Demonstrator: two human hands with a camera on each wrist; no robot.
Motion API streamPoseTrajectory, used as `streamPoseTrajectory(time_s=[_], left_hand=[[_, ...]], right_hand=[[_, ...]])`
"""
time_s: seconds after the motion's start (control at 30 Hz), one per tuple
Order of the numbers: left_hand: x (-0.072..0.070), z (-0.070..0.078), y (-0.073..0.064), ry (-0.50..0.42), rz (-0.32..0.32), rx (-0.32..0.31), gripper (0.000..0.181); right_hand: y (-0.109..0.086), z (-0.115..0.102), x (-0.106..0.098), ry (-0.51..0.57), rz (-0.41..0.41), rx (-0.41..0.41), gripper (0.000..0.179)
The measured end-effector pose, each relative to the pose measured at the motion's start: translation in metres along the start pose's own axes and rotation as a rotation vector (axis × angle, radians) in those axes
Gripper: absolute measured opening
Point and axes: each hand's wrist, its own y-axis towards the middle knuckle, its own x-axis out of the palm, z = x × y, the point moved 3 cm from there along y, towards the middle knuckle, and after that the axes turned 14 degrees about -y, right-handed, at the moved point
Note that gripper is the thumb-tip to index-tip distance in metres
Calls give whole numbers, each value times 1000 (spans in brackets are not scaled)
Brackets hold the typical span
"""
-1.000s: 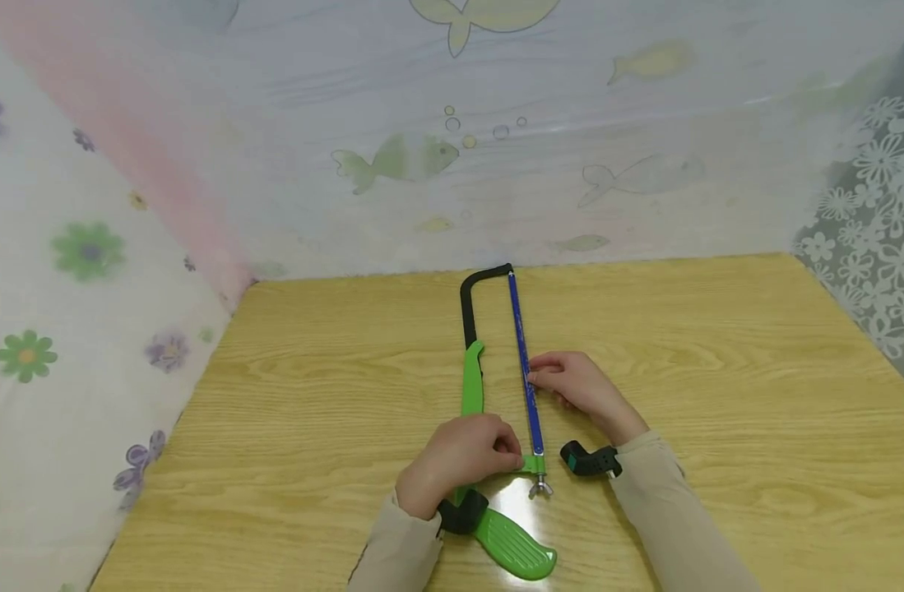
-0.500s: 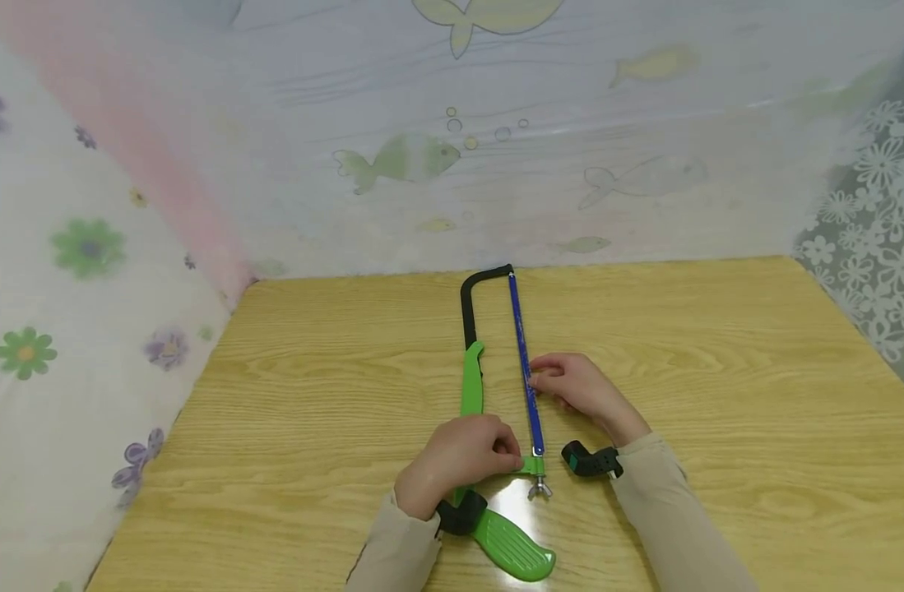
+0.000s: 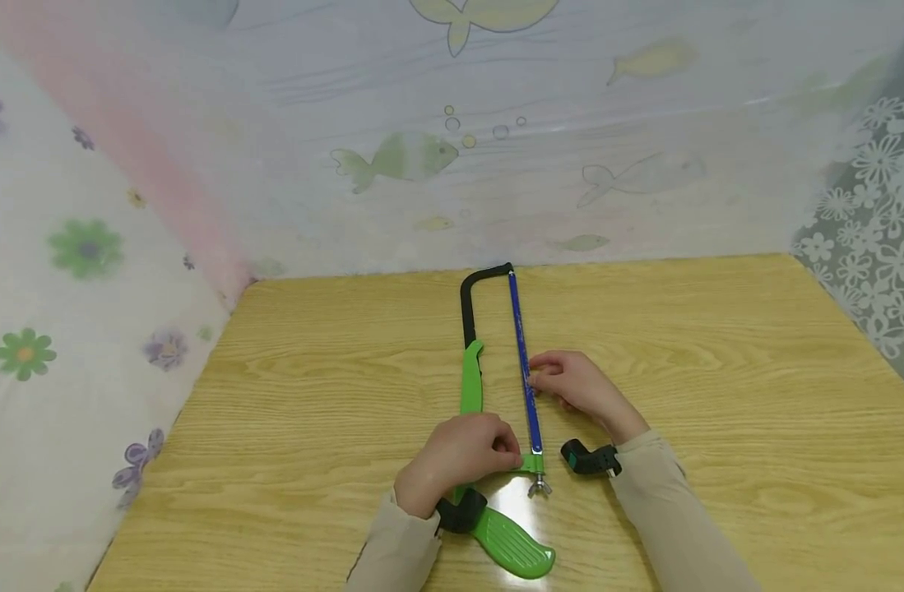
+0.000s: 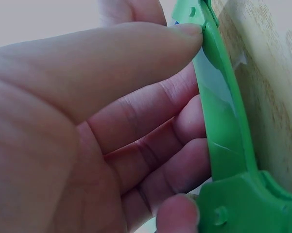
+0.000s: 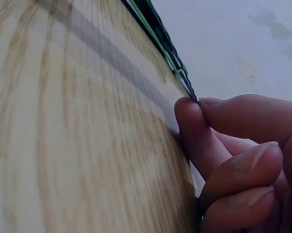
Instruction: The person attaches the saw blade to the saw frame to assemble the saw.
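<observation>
A hacksaw with a green and black frame lies on the table, its ribbed green handle towards me. My left hand holds the short green arm of the frame near the handle, thumb on one side and fingers on the other. Between thumb and forefinger, my right hand pinches the blue blade about midway along. The blade runs from the black far corner to the green near end, where a metal wing nut sticks out. Part of the frame is hidden under my left hand.
The wood-grain table meets a pale curtain with fish drawings at its far edge. Flowered cloth hangs on the left. Black wrist devices sit at both sleeves.
</observation>
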Motion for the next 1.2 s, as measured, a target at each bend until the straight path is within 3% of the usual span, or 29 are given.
streamPoseTrajectory(time_s=[0.13, 0.4, 0.67, 0.83, 1.0, 1.2], left_hand=[[0, 0, 0, 4, 4, 4, 5], [0, 1, 0, 7, -3, 1, 5], [0, -1, 1, 4, -6, -2, 5], [1, -1, 1, 6, -12, 3, 7], [2, -1, 0, 3, -12, -7, 7], [1, -1, 0, 3, -6, -7, 8]], right_hand=[[-1, -1, 0, 14, 9, 2, 36], [-1, 3, -2, 85, 53, 79, 26], [-3, 8, -3, 175, 77, 80, 35], [-9, 12, -4, 293, 95, 81, 38], [-21, 12, -2, 342, 60, 79, 38], [-34, 10, 4, 299, 17, 71, 35]])
